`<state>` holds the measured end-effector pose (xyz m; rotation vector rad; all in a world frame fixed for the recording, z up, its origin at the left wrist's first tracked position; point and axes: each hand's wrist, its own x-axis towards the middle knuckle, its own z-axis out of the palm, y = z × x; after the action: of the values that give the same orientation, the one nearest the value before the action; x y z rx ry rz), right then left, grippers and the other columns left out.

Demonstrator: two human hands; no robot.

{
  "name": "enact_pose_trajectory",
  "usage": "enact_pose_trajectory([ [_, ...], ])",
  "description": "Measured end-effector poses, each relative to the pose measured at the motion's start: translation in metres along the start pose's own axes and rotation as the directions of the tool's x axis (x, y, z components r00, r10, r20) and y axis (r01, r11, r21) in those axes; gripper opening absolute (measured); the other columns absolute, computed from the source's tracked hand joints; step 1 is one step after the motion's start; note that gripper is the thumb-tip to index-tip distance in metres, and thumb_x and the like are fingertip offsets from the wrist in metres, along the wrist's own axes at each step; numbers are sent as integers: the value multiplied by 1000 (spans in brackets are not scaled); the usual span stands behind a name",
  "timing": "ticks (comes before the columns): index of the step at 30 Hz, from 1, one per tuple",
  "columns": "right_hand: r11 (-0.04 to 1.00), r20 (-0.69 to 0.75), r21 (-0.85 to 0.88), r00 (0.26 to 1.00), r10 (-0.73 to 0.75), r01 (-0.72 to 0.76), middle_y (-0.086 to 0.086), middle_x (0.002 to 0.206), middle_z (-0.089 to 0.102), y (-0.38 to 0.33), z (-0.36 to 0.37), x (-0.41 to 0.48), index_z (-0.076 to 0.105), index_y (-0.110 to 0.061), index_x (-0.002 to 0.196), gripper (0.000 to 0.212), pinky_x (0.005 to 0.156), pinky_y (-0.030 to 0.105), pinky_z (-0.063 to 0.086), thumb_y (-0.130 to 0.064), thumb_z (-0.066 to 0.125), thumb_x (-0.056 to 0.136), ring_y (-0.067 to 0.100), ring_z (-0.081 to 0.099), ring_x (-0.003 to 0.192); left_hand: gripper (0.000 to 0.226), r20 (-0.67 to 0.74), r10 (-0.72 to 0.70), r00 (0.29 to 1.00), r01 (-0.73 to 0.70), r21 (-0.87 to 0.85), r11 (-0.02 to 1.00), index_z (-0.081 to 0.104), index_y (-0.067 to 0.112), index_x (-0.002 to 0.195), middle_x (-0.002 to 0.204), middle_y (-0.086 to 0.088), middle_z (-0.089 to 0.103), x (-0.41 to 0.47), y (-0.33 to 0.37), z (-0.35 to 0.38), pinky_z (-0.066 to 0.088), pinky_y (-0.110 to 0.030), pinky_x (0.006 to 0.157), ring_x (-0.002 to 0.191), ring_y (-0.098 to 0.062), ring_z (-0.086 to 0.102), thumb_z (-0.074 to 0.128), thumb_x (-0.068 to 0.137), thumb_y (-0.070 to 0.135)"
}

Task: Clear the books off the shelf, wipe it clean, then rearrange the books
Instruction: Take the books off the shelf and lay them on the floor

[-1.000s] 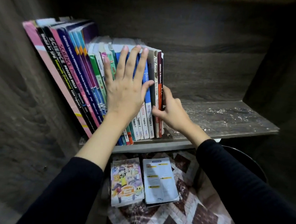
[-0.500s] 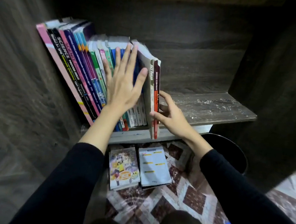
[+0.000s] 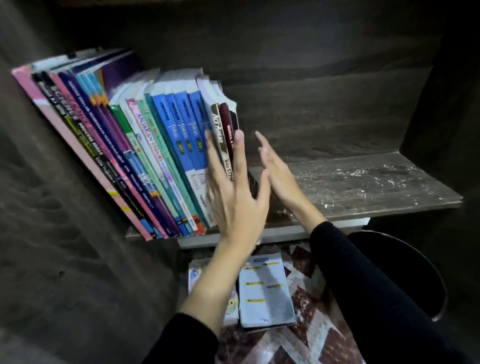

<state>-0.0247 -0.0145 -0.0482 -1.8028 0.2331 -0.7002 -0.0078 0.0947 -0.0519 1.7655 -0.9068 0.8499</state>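
Change: right hand drops the end books, fingers wide, empty | left hand flat against spines | row settles back on shelf | clearing barely begun

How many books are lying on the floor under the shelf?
2. A white book lies beside a colourful book, which the left arm partly hides; more may be hidden.
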Motion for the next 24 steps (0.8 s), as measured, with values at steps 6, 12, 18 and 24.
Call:
enact_pose_trajectory([
  [6,999,93,38,995,-29,26,-16,155,22,30,12,61,23,-44,147,51,120,39,16,-51,35,98,3,22,141,95,26,56,998,-56,13,998,3,48,146,155,-11,5,-13,-18,9,49,-51,93,138,-38,31,62,87,5],
  [12,975,94,218,993,-71,49,-10,155,25,40,39,77,26,-30,149,54,119,30,17,-47,35,98,0,25,139,99,-46,140,989,-144,-105,984,3,46,147,147,-35,21,-16,-29,13,17,-19,116,145,-6,3,60,85,-5],
  [18,964,-64,256,997,-51,66,-9,147,42,45,50,78,40,-28,144,54,117,35,26,-47,43,93,3,38,135,97,-101,144,984,-158,-148,976,6,37,150,138,-41,32,-17,-36,14,13,-23,118,137,-33,30,60,84,-9],
  [24,984,-194,141,978,-78,106,-18,140,48,33,43,70,39,-37,142,60,115,34,28,-59,42,87,-2,42,130,74,-161,112,981,-138,-156,978,21,4,142,142,-21,30,-9,-31,10,16,-27,117,136,-32,30,59,82,-11],
])
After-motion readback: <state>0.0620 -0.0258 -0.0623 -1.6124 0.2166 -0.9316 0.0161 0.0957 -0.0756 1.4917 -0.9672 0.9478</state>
